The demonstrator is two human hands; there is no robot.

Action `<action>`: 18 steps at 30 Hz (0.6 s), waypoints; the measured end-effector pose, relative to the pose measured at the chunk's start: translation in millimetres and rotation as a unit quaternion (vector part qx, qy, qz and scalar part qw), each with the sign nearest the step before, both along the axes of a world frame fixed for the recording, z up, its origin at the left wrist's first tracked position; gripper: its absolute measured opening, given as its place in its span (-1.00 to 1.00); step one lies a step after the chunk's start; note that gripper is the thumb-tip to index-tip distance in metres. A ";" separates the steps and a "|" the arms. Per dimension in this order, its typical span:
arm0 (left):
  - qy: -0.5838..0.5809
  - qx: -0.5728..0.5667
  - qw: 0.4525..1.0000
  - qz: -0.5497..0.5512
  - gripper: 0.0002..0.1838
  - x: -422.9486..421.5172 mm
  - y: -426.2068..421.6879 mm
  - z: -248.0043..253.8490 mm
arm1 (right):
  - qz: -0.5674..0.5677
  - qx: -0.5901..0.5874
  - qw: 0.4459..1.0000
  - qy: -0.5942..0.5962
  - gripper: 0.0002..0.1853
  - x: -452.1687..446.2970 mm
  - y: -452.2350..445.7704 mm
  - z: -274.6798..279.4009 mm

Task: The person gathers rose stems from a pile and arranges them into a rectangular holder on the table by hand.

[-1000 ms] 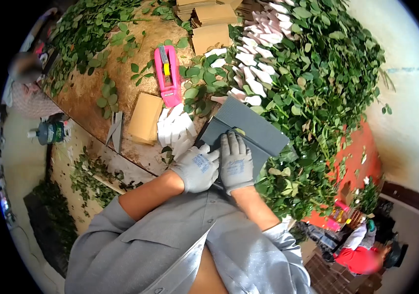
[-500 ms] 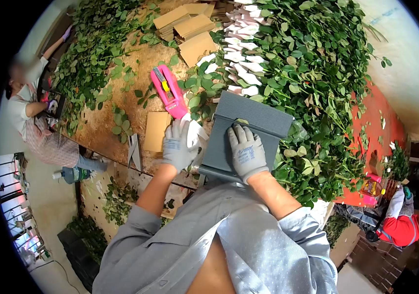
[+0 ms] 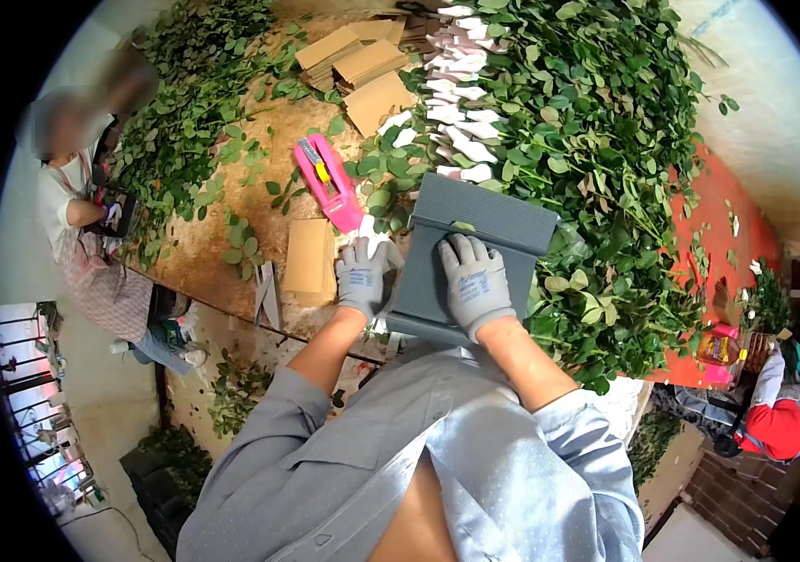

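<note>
Both my hands wear grey gloves. My right hand (image 3: 475, 283) lies on the dark grey ribbed board (image 3: 423, 281), its fingers near the raised ridge with a small leaf. Just left of the board, my left hand (image 3: 363, 277) is over the white paper strips (image 3: 369, 230), fingers bent; whether it grips one is hidden. A pink tape dispenser (image 3: 329, 184) lies above my left hand. Beside that hand are a brown cardboard piece (image 3: 309, 258) and scissors (image 3: 267, 295).
Leafy stems (image 3: 587, 169) with white wrapped heads (image 3: 461, 103) cover the right side. Cardboard stacks (image 3: 369, 64) lie at the far side, more foliage (image 3: 175, 122) at the left. People stand at the far left; a person in red (image 3: 782, 426) is at the right.
My left hand came off the board and moved left to the white strips, then slightly right. My right hand stays on the board. The view has shifted.
</note>
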State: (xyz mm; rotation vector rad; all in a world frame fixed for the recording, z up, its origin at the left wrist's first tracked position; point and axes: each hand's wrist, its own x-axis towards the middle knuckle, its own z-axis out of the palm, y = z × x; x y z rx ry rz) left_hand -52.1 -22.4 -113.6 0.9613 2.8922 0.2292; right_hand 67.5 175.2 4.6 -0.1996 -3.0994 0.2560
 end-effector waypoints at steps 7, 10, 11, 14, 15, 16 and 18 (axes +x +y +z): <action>-0.085 0.072 0.994 0.016 -0.70 -23.1 3.2 -1.7 | 0.006 0.001 1.000 0.025 -0.50 0.1 2.9 -4.2; -0.067 0.169 0.983 0.020 -0.74 -28.8 1.7 9.5 | 0.004 -0.005 1.000 0.028 -0.50 0.4 3.8 -5.0; -0.089 0.209 0.973 0.035 -0.77 -30.2 -3.2 16.0 | 0.002 -0.007 1.000 0.030 -0.50 0.3 3.9 -5.5; -0.058 0.329 0.940 0.066 -0.84 -28.7 -15.1 50.0 | 0.005 0.000 0.999 0.034 -0.50 1.3 2.9 -7.3; -0.078 0.361 0.926 0.078 -0.85 -26.7 -23.0 65.9 | 0.003 -0.002 0.999 0.043 -0.50 1.6 3.6 -7.4; -0.097 0.392 0.910 0.093 -0.86 -24.3 -32.9 81.9 | 0.005 -0.005 0.999 0.054 -0.49 0.7 3.9 -7.4; -0.142 0.435 0.878 0.138 -0.87 -18.0 -64.8 97.3 | 0.007 -0.007 0.998 0.067 -0.49 0.6 4.6 -9.4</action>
